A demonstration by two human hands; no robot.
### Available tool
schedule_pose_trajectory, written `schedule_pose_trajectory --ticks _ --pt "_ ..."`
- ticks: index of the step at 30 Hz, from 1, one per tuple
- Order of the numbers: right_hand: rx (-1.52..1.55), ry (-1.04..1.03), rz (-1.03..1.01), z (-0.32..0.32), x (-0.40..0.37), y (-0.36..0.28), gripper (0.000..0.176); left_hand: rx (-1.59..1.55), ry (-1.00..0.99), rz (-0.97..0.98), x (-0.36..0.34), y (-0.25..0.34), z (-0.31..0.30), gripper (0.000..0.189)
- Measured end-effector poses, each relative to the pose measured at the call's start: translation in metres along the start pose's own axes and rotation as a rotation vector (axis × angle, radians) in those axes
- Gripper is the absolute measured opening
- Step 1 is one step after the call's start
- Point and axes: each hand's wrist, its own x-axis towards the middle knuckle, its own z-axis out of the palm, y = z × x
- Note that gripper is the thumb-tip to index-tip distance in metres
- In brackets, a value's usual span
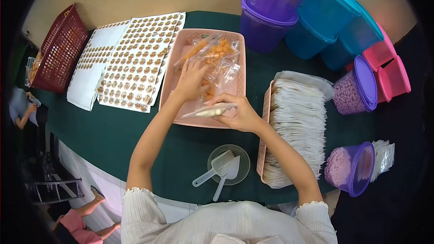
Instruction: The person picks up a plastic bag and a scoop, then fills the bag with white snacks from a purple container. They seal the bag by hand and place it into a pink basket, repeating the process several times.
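My right hand is closed on a clear plastic packet with pale, whitish pieces inside, held over the near edge of a pink basket. Inside that basket, my left hand reaches in with its fingers apart, touching clear packets of orange snacks. One long orange packet lies tilted just beyond my left fingertips. What is under the left palm is hidden.
Right of the basket stands a tray packed with white packets. Two scoops rest in a bowl near me. Label sheets and a dark red basket lie left. Purple and teal tubs stand behind.
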Motion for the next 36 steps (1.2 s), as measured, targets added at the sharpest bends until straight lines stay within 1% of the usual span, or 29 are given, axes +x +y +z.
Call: schedule_pose_trajectory --ticks 1,2,4,5,7,8,9,10,11,12,13,16,18,19,21,22,23,24,25,26,27,28,29,31,32,33,34,35,36 --pt "0.006 -0.001 0.000 0.000 0.000 0.004 0.027 -0.121 0.061 0.008 -0.001 -0.001 -0.007 0.048" --pt "-0.005 0.003 -0.003 0.000 -0.002 0.011 0.028 -0.119 0.055 0.004 -0.005 -0.001 -0.015 0.048" --pt "-0.009 0.015 -0.005 -0.003 -0.009 0.018 0.029 -0.485 0.182 -0.159 -0.014 0.013 -0.045 0.032" --pt "-0.087 -0.021 0.023 -0.005 -0.014 0.020 0.030 -0.482 0.175 -0.156 -0.021 0.018 -0.054 0.032" --pt "-0.165 -0.046 0.051 -0.008 -0.021 0.024 0.030 -0.600 0.300 -0.268 -0.043 0.027 -0.069 0.025" --pt "-0.228 -0.026 -0.006 -0.009 -0.026 0.027 0.031 -0.600 0.292 -0.260 -0.054 0.033 -0.073 0.025" --pt "-0.292 -0.006 -0.061 -0.009 -0.032 0.029 0.032 -0.646 0.315 -0.311 -0.066 0.040 -0.076 0.026" --pt "-0.293 0.010 -0.058 -0.007 -0.036 0.029 0.032 -0.691 0.336 -0.360 -0.077 0.049 -0.077 0.026" --pt "-0.423 0.080 -0.109 -0.005 -0.038 0.029 0.034 -0.692 0.325 -0.346 -0.088 0.058 -0.076 0.026" --pt "-0.555 0.151 -0.158 -0.002 -0.040 0.028 0.036 -0.733 0.352 -0.399 -0.098 0.067 -0.074 0.026" --pt "-0.560 0.172 -0.155 0.000 -0.041 0.027 0.036 -0.773 0.378 -0.451 -0.107 0.076 -0.074 0.026" --pt "-0.665 0.191 -0.261 0.007 -0.030 0.016 0.039 -0.894 0.427 -0.509 -0.127 0.111 -0.072 0.027" --pt "-0.238 0.380 -0.031 0.003 -0.014 0.002 0.036 -0.932 0.459 -0.478 -0.137 0.127 -0.073 0.027" --pt "-0.239 0.387 -0.041 -0.003 -0.005 0.000 0.036 -0.974 0.504 -0.467 -0.142 0.133 -0.074 0.027" --pt "0.615 0.434 0.122 -0.015 0.011 -0.010 0.036 -0.977 0.514 -0.467 -0.149 0.144 -0.078 0.027" --pt "0.687 0.282 0.242 -0.019 0.007 -0.017 0.034 -1.013 0.535 -0.498 -0.151 0.149 -0.078 0.029" --pt "0.690 0.271 0.228 -0.022 0.001 -0.024 0.034 -1.046 0.558 -0.530 -0.154 0.153 -0.079 0.030" --pt "0.760 0.144 0.264 -0.022 -0.007 -0.030 0.033 -1.012 0.600 -0.589 -0.157 0.156 -0.077 0.038" --pt "0.825 0.013 0.306 -0.021 -0.014 -0.033 0.033 -1.002 0.615 -0.588 -0.159 0.159 -0.079 0.038" --pt "1.010 0.145 0.330 -0.021 -0.016 -0.035 0.032 -1.090 0.592 -0.646 -0.160 0.162 -0.079 0.042" --pt "1.005 0.125 0.329 -0.015 -0.023 -0.036 0.032 -1.180 0.568 -0.703 -0.162 0.164 -0.079 0.046" --pt "0.770 -0.043 0.324 -0.004 -0.034 -0.037 0.033 -1.273 0.451 -0.652 -0.165 0.163 -0.077 0.053" --pt "0.535 -0.202 0.313 0.007 -0.043 -0.037 0.034 -1.436 0.390 -0.647 -0.172 0.155 -0.068 0.048" --pt "0.529 -0.221 0.373 0.025 -0.056 -0.041 0.032 -1.430 0.200 -0.830 -0.162 0.169 -0.071 0.041" --pt "0.474 -0.185 0.414 0.030 -0.063 -0.040 0.033 -1.432 0.212 -0.837 -0.162 0.170 -0.065 0.041" --pt "0.471 -0.196 0.416 0.033 -0.070 -0.042 0.033 -1.455 0.168 -0.806 -0.162 0.167 -0.056 0.037" --pt "0.457 -0.085 0.442 0.035 -0.076 -0.044 0.031 -1.478 0.124 -0.772 -0.161 0.166 -0.049 0.034" --pt "0.441 0.019 0.470 0.037 -0.083 -0.046 0.029 -1.484 0.142 -0.779 -0.161 0.169 -0.043 0.034" --pt "0.473 0.013 0.401 0.035 -0.086 -0.045 0.025 -1.583 0.124 -0.777 -0.156 0.169 -0.039 0.033"
